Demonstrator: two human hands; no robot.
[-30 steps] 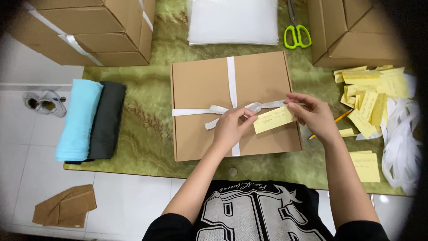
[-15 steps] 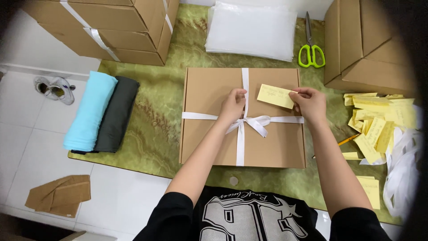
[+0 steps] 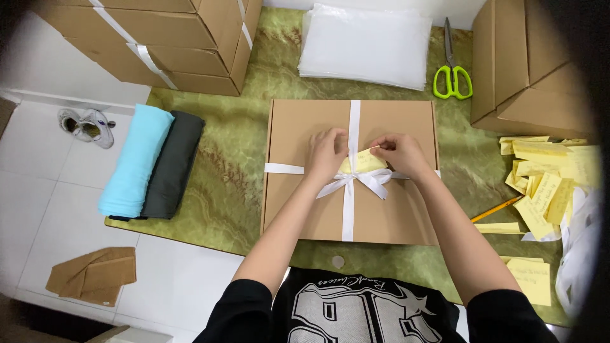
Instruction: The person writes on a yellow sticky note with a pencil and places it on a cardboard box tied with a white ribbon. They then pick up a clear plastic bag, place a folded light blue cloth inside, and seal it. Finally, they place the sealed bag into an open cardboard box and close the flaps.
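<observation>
Brown box (image 3: 311,209) with white ribbon (image 3: 353,181), yellow note (image 3: 363,162), green-handled scissors (image 3: 452,81), blue cloth (image 3: 135,162), green swirly mat (image 3: 232,165).

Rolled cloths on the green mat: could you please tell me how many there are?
2: a light blue roll at the mat's left edge, and a dark grey roll touching its right side. None seems hidden.

Both bare forearms stretched forward from the near edge, converging toward the middle. Left hand (image 3: 326,154) palm down, fingers curled, grip pinched shut. Right hand (image 3: 401,154) just beside it, fingertips (image 3: 376,147) pinched together, nearly touching the left.
</observation>
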